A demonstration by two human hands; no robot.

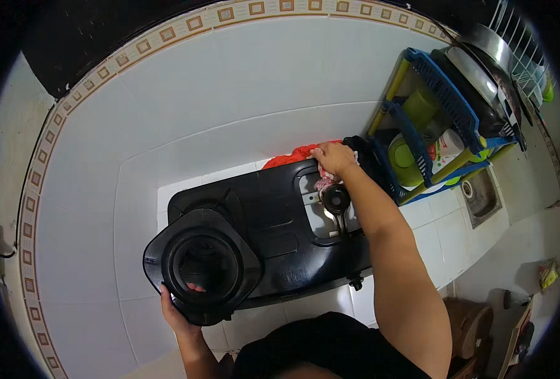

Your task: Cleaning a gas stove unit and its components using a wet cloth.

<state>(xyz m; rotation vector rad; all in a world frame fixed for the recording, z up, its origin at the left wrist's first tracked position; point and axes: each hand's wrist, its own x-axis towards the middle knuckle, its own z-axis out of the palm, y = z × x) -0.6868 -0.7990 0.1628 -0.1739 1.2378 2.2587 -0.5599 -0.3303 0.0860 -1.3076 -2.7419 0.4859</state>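
Observation:
A black two-burner gas stove (pixel 273 208) lies in front of me on white tiles. My left hand (pixel 177 312) grips the near left edge of a black square drip pan (pixel 248 268) with a round hole, at the stove's left end. Fingertips show through that hole. Across the stove, my right hand (pixel 335 158) is closed over a red-and-white cloth (pixel 325 181) at the far rim of the right burner opening. Its fingertips are partly hidden. Inside the opening sits a round black burner (pixel 336 198) on a metal pipe. A black knob (pixel 356 282) juts from the near side.
Behind the stove lies a red cloth (pixel 287 158) against the white tiled wall (pixel 248 82). To the right stands a blue rack (pixel 441 82) with yellow posts, holding green containers and pans. Beyond it is a small sink (pixel 480 196). A brown wooden piece (pixel 468 325) stands lower right.

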